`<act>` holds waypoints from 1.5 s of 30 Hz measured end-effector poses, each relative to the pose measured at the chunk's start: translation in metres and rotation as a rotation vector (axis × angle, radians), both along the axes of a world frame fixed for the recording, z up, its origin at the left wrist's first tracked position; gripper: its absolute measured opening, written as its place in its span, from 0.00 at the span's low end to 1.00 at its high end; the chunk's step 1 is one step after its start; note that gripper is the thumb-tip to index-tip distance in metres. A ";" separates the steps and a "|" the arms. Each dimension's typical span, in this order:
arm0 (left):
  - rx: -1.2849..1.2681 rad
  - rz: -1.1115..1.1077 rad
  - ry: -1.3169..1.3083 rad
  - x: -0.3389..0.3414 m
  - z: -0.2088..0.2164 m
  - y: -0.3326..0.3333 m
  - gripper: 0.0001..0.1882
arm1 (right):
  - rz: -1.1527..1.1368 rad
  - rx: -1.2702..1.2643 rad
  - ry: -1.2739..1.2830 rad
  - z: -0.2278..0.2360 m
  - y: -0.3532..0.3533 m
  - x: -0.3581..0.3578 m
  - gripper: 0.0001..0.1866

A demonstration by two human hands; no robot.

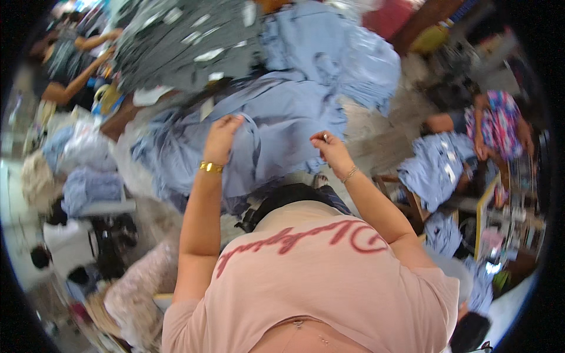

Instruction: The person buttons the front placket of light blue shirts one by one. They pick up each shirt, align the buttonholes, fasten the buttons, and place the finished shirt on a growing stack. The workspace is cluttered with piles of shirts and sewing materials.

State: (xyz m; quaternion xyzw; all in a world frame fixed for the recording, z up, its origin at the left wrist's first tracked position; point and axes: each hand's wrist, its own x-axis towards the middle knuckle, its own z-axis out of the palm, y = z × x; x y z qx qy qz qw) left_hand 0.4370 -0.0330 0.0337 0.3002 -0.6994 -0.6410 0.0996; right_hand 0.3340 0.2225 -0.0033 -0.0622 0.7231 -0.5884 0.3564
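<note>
A light blue garment (268,150) is stretched out in front of me, on top of a heap of the same blue cloth. My left hand (222,136), with a gold watch at the wrist, is closed on its left edge near a folded band. Fingers pinched together, my right hand (331,150) is at the garment's right edge and seems to grip it; motion blur softens the fingertips. A ring and a thin bracelet show on that side. Below the hands the cloth hangs toward my waist.
Beyond lies a pile of dark grey garments (182,47) with white tags, beside more blue garments (306,35). A person (70,65) works at the far left; another in a patterned top (497,123) sits at right near blue cloth (435,167). Bagged bundles (88,147) stand at left.
</note>
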 end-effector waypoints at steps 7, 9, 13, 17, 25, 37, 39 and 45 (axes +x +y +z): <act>0.447 -0.347 0.212 -0.064 0.101 0.187 0.20 | -0.674 -0.086 -0.017 -0.048 0.112 0.028 0.13; 0.737 -0.784 0.093 -0.067 0.097 0.243 0.21 | -0.936 -0.583 -0.040 -0.034 0.144 0.030 0.13; 1.109 -1.474 -0.266 -0.039 0.091 0.361 0.14 | -1.138 -0.674 -0.077 -0.028 0.264 0.080 0.12; 1.234 -1.803 -0.352 -0.029 0.106 0.425 0.14 | -1.418 -0.383 0.386 0.023 0.333 0.146 0.11; 0.817 -2.103 -0.337 -0.041 0.094 0.495 0.09 | -1.369 -0.664 0.468 0.070 0.313 0.246 0.22; 0.608 -2.302 -0.230 0.063 0.022 0.550 0.07 | -1.902 0.724 0.699 0.084 0.236 0.324 0.04; 0.592 -2.369 -0.505 0.084 0.027 0.558 0.08 | -1.817 0.974 0.831 0.074 0.234 0.335 0.03; 0.763 -2.807 -0.336 0.159 0.074 0.622 0.08 | -2.468 0.005 0.536 0.091 0.274 0.400 0.05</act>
